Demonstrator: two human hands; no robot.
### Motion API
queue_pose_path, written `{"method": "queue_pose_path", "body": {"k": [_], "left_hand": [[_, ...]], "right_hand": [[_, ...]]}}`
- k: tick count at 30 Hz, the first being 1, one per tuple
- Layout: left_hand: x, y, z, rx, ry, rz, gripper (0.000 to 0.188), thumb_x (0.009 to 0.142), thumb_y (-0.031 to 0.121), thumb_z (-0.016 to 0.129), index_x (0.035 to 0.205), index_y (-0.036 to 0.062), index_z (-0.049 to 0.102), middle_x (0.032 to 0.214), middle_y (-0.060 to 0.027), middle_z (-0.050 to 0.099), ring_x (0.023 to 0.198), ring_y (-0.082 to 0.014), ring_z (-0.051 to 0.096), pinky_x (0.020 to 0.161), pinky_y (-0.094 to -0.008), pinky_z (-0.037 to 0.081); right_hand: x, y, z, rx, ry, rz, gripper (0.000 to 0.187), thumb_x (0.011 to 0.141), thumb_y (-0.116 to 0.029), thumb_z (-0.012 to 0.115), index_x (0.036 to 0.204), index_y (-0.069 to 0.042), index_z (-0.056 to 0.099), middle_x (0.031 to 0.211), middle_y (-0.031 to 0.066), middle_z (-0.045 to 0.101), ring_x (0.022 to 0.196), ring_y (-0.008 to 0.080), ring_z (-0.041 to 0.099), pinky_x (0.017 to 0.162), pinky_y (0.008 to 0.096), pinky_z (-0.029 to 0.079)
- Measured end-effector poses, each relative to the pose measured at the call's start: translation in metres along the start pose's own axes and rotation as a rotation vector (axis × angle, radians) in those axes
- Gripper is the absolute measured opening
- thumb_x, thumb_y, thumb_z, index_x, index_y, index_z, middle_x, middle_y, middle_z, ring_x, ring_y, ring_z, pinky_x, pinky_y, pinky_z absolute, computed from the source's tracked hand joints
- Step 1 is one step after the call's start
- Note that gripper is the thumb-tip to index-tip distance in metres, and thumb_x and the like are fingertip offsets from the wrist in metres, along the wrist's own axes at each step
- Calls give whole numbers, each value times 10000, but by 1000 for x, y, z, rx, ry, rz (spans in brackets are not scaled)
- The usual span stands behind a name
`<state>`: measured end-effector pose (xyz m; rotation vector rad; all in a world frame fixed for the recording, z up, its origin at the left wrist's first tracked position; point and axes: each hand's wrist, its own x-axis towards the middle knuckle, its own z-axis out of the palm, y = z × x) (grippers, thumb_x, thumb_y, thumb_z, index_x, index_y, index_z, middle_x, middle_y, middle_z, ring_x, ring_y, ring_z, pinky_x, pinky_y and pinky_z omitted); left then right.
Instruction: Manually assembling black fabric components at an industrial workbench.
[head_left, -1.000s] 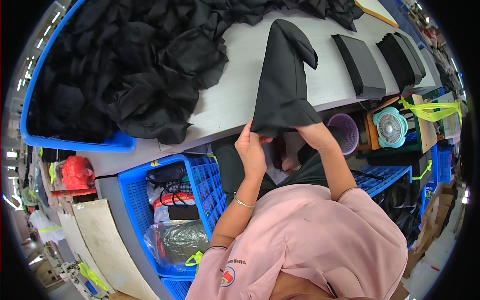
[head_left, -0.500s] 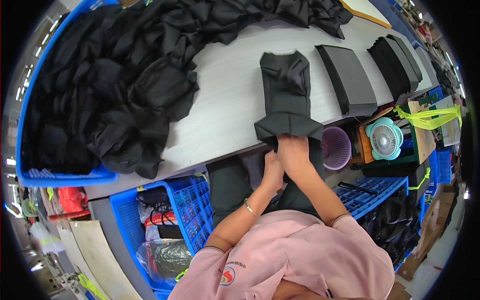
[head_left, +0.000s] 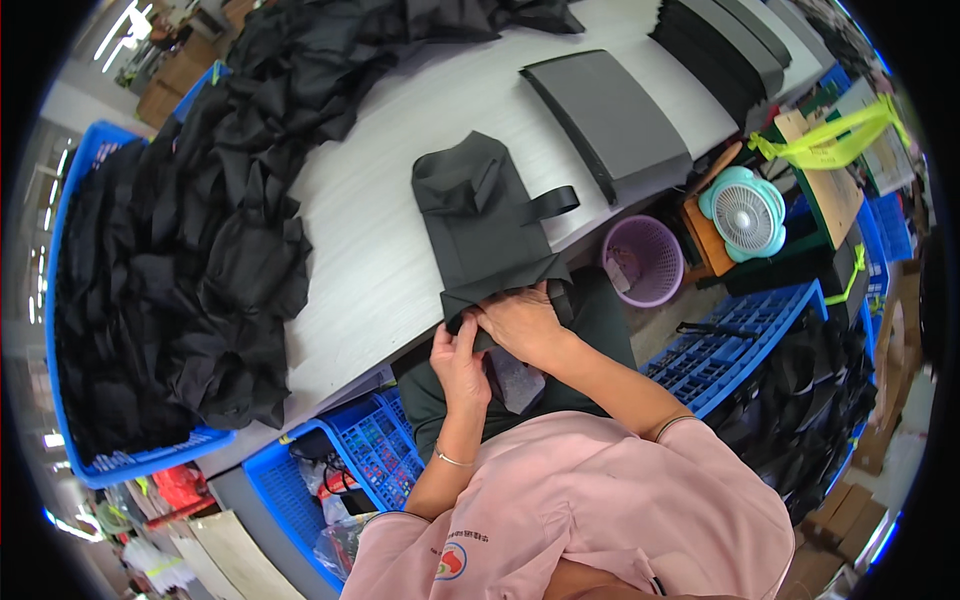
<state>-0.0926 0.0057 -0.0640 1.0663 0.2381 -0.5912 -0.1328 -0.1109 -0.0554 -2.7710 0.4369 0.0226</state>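
Note:
A black fabric pouch (head_left: 475, 235) lies on the white table, its near end hanging at the front edge. A short strap loop stands out from its right side. My left hand (head_left: 461, 368) pinches the near left corner of the pouch between thumb and fingers. Beside it, my right hand (head_left: 522, 326) grips the folded near rim, with some of its fingers hidden in or under the cloth. To the left, a large heap of black fabric pieces (head_left: 190, 260) covers the table and fills a blue crate (head_left: 62, 380).
Stacked dark grey panels (head_left: 615, 120) lie right of the pouch, with more black stacks (head_left: 715, 55) beyond. Below the table edge are a purple basket (head_left: 643, 262), a teal fan (head_left: 745, 215) and blue crates (head_left: 735, 350) on the right. Another blue crate (head_left: 290, 500) stands lower left.
The view has shifted. The pouch now lies turned, with its strap loop showing on the right. My left hand has come out to its near left corner; my right hand stays at the near rim.

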Motion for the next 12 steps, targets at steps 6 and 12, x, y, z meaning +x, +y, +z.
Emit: {"method": "queue_pose_path", "body": {"k": [6,12], "left_hand": [[-41,9,-17,510,-87,236,164,891,41,711,844,45,554,683,-15,573,533,-83,515,526,-215,414],[-19,28,-48,160,-321,-89,496,1015,484,479,1307,83,497,1218,-35,572,1090,-181,544,951,-348,443]], "right_hand": [[-10,13,7,159,57,29,405,982,-441,451,1242,-189,632,1214,133,633,1200,358,547,945,706,347],[-33,4,34,72,399,-36,290,886,-445,538,1018,-250,708,1048,52,670,1118,285,552,907,597,378]]}}
